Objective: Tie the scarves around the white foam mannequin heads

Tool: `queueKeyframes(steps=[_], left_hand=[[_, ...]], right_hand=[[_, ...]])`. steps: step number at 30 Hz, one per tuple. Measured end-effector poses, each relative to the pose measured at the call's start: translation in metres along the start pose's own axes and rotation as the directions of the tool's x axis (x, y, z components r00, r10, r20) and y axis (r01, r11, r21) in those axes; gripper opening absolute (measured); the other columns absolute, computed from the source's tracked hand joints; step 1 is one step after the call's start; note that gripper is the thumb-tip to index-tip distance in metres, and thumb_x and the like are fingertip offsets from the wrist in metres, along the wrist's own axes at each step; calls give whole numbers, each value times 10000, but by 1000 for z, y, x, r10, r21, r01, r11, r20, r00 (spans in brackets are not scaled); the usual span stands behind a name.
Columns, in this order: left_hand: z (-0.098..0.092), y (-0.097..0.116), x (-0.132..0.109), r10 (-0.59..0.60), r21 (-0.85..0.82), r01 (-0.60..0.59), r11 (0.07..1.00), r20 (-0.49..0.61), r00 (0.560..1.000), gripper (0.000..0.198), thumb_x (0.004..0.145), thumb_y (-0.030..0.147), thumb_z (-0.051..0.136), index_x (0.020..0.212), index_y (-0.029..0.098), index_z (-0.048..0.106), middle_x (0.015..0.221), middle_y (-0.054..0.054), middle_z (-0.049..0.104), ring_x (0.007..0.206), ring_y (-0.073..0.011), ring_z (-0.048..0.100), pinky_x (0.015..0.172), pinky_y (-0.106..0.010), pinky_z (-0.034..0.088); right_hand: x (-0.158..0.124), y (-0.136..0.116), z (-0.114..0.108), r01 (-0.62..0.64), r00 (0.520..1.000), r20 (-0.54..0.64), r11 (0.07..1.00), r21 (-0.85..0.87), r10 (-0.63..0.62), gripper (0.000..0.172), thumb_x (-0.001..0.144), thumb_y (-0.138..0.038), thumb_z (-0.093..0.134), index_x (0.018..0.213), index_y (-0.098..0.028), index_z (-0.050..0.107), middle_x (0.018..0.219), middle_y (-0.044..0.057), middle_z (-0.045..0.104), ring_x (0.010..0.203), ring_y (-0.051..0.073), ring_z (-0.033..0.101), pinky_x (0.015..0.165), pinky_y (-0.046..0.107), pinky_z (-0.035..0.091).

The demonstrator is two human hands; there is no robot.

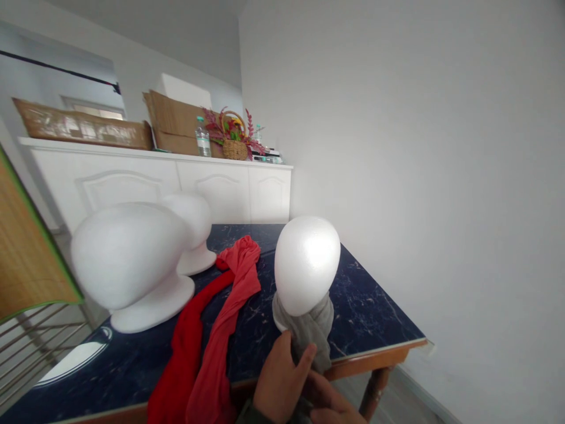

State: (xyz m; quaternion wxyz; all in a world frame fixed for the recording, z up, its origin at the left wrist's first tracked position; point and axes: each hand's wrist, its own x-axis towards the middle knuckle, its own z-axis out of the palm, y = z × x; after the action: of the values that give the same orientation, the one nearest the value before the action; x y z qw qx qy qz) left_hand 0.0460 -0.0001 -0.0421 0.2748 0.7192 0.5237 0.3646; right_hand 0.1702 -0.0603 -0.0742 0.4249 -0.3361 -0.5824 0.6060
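Observation:
A grey scarf (309, 330) is wrapped around the neck of a white foam mannequin head (308, 265), which stands upright near the table's front edge. The scarf's end hangs down toward me over the edge. My left hand (279, 380) is closed on this hanging end, its thumb lying against the cloth. Lower down and to the right, my right hand (333, 403) has its fingers curled at the same cloth, partly cut off by the picture's bottom. A coral scarf (227, 330) and a bright red scarf (188, 335) lie lengthwise left of the head, trailing toward the front edge.
Two more white foam heads, a near one (128, 259) and a far one (192, 224), stand on the left of the dark blue marbled table (366, 312). Behind is a white cabinet (220, 182) bearing cardboard boxes, a water bottle (203, 138) and a flower basket (235, 149).

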Motion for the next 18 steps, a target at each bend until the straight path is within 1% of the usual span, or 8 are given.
queueKeyframes(steps=[2, 4, 6, 8, 10, 13, 16, 18], left_hand=[[4, 1, 1, 1, 47, -3, 999, 22, 1000, 399, 750, 405, 497, 1012, 108, 540, 1014, -164, 597, 1004, -290, 546, 892, -429, 387], [3, 3, 6, 14, -9, -14, 1000, 19, 1000, 281, 780, 316, 427, 918, 116, 568, 924, -144, 613, 938, -272, 565, 874, -421, 389], [-1, 4, 9, -17, -205, 15, 979, -8, 1000, 262, 803, 271, 369, 889, 133, 574, 910, -117, 619, 925, -238, 568, 878, -392, 390], [-7, 7, 9, -112, -486, 88, 870, -20, 994, 282, 800, 291, 393, 960, 143, 572, 980, -96, 620, 962, -211, 562, 886, -354, 396], [-9, 10, 7, -226, -723, 180, 667, 35, 974, 343, 779, 323, 440, 1047, 145, 559, 1020, -87, 622, 964, -204, 570, 853, -332, 423], [-5, 14, 3, -276, -880, 253, 402, 147, 950, 427, 747, 348, 501, 1117, 138, 540, 964, -79, 646, 895, -209, 599, 774, -320, 458], [1, 15, 1, -230, -906, 281, 316, 214, 949, 427, 727, 335, 544, 1108, 141, 553, 925, -69, 657, 873, -210, 603, 760, -321, 467], [3, 15, 1, -197, -916, 271, 297, 219, 956, 381, 710, 314, 561, 1048, 138, 585, 914, -70, 658, 875, -213, 599, 759, -327, 474]], right_hand=[[1, -16, -2, 38, 997, 69, 999, -24, -36, 679, 637, -617, 562, 1190, -225, 517, 1121, 94, 590, 1102, 239, 524, 909, 387, 401], [1, -27, -11, 30, 997, 73, 991, -134, -20, 486, 701, -538, 545, 1056, -211, 596, 959, 70, 641, 963, 210, 591, 834, 342, 443], [4, -31, -29, -70, 992, -124, 964, -257, 39, 370, 766, -497, 482, 897, -179, 618, 788, 44, 641, 733, 164, 619, 657, 267, 473], [10, -34, -51, -183, 904, -428, 928, -324, 29, 383, 803, -503, 417, 794, -161, 587, 663, 15, 593, 534, 115, 553, 486, 207, 406], [20, -38, -69, -252, 804, -595, 895, -368, -18, 441, 804, -547, 384, 729, -153, 568, 581, -5, 538, 440, 90, 475, 421, 195, 335], [40, -43, -77, -346, 824, -557, 871, -348, 104, 561, 805, -623, 305, 632, -155, 561, 456, -16, 475, 347, 84, 389, 389, 213, 279], [59, -43, -67, -406, 855, -465, 856, -321, 231, 649, 804, -661, 255, 441, -178, 491, 344, -8, 395, 295, 84, 328, 374, 226, 247], [66, -41, -61, -392, 847, -472, 888, -241, 246, 607, 790, -620, 380, 371, -185, 442, 317, -8, 364, 292, 82, 320, 379, 228, 257]])
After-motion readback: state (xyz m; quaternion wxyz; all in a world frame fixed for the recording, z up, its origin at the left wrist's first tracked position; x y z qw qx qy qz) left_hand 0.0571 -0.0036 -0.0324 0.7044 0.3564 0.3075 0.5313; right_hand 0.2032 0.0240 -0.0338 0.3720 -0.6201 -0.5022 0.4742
